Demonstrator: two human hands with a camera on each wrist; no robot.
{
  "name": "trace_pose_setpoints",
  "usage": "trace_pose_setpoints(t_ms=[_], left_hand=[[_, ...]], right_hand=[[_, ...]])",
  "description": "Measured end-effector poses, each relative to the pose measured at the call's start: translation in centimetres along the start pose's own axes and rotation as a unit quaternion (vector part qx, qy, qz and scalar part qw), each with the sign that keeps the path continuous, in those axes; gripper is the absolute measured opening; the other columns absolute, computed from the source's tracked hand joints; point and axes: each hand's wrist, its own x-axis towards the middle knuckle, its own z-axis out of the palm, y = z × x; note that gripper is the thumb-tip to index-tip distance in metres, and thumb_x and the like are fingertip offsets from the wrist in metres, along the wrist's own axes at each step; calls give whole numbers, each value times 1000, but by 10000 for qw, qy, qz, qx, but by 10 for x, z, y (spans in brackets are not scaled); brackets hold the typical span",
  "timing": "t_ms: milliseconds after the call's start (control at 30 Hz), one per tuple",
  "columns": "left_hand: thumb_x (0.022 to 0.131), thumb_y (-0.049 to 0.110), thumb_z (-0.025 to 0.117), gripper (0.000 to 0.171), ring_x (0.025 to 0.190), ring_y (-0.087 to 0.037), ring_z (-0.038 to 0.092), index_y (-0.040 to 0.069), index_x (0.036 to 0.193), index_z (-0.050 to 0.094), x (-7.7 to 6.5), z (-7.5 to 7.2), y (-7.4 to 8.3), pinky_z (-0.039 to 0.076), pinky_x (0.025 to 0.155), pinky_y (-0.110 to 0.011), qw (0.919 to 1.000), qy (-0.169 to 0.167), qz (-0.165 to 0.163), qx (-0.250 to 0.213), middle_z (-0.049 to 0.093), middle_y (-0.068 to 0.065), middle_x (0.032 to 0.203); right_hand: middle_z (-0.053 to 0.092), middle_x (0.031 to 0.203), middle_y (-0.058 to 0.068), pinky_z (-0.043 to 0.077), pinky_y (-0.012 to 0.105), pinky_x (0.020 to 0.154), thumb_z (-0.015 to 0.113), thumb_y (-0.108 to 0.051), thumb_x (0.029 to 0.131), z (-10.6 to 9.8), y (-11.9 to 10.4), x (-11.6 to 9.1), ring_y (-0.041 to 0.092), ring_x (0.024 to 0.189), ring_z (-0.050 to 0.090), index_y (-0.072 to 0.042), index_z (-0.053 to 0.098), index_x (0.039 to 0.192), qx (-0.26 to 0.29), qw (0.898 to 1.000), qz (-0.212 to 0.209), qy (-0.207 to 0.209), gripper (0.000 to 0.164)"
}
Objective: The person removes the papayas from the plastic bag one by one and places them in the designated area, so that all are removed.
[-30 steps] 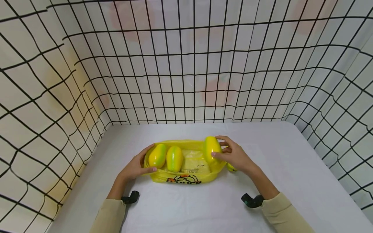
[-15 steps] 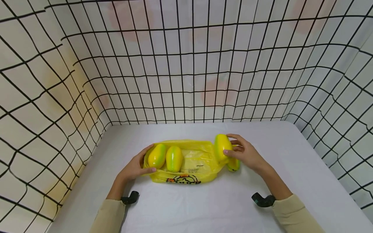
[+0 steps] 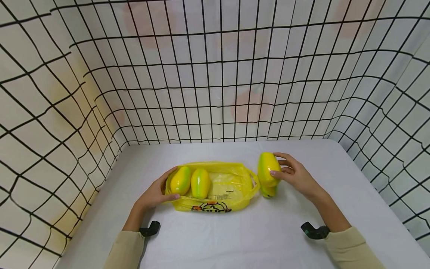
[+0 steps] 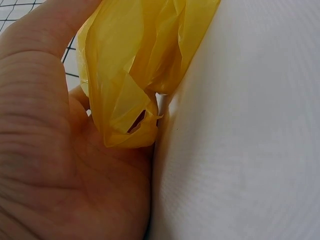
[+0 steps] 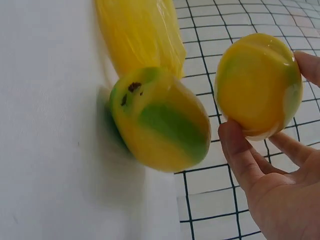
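Observation:
A yellow plastic bag (image 3: 228,181) lies with its mouth spread wide, a dark printed logo on its front side. Two shiny yellow-green mangoes, a left one (image 3: 180,181) and a right one (image 3: 200,183), rest in its left half. My left hand (image 3: 155,191) grips the bag's left end, thumb over the front rim; the left wrist view shows crumpled yellow plastic (image 4: 120,75) against the palm. My right hand (image 3: 295,175) holds another mango (image 5: 258,86) between thumb and fingers, raised just right of the bag. Below it, one more mango (image 5: 161,120) sits on the table, partly hidden in the head view.
A white cloth-like surface covers the table (image 3: 235,239). Black wire mesh (image 3: 221,74) stands along the back and both sides, with pale sheeting behind it. Dark wrist devices show on the left wrist (image 3: 150,228) and right wrist (image 3: 315,231).
My right hand has moved right with its mango, from over the bag's right end to beyond it. The bag's right handle loop now shows. My left hand stays in place.

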Motion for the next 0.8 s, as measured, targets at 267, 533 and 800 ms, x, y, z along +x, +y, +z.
trace_pose_setpoints(t_ms=[267, 533, 800], left_hand=[[79, 44, 87, 105, 153, -38, 34, 37, 163, 24, 0, 1, 0, 24, 123, -68, 10000, 18, -54, 16, 30, -7, 169], [79, 43, 86, 105, 153, -38, 34, 37, 163, 23, 0, 0, -1, 24, 123, -68, 10000, 1, -36, -5, 29, -7, 169], [80, 42, 86, 104, 152, -38, 34, 37, 163, 24, 0, 0, -1, 25, 123, -68, 10000, -6, 18, -38, 30, -6, 169]], right_hand=[[41, 156, 22, 51, 45, 105, 68, -37, 100, -18, 11, -7, 37, 127, 57, -24, 32, 161, -72, 9999, 13, 75, 72], [38, 157, 23, 42, 61, 112, 63, -38, 102, -35, 23, -10, 40, 132, 53, -22, 29, 162, -59, 9998, 159, 129, 71], [38, 157, 25, 41, 65, 110, 63, -38, 102, -44, 37, -12, 40, 130, 53, -20, 28, 163, -212, 9993, 305, 98, 72]])
